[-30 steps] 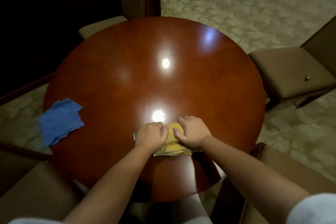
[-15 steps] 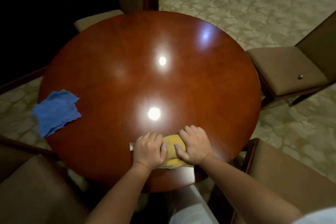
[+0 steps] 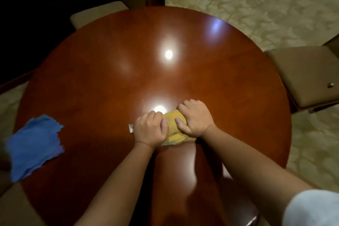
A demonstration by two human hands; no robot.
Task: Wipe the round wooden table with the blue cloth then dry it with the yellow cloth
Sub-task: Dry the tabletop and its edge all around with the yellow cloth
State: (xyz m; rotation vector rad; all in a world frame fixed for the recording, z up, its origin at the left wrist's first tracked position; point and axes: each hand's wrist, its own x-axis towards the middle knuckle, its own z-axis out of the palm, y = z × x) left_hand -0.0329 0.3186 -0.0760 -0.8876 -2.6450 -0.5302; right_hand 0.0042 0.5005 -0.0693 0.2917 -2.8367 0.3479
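- Left hand (image 3: 151, 128) fingers curled, gripping the left end of the yellow cloth (image 3: 174, 127); right hand (image 3: 195, 118) fingers curled too, thumb pressed on the cloth's right side. Both clench the same bunched wad.
- Yellow cloth sits on the round wooden table (image 3: 229, 82) at about 6 o'clock from centre, near the close rim; small white tag (image 3: 131, 128) pokes out at 9 o'clock of the left hand.
- Blue cloth (image 3: 34, 146) lies flat at the table's 8 o'clock edge, partly overhanging, untouched.
- Risk: wad bunched so tight that little fabric meets the wood, likely streaks or missed patches.
- Risk: a wide sweep toward 8 o'clock could knock the overhanging blue cloth to the floor.
- Risk: far rim at 12 o'clock looks like a long reach; may get skipped.
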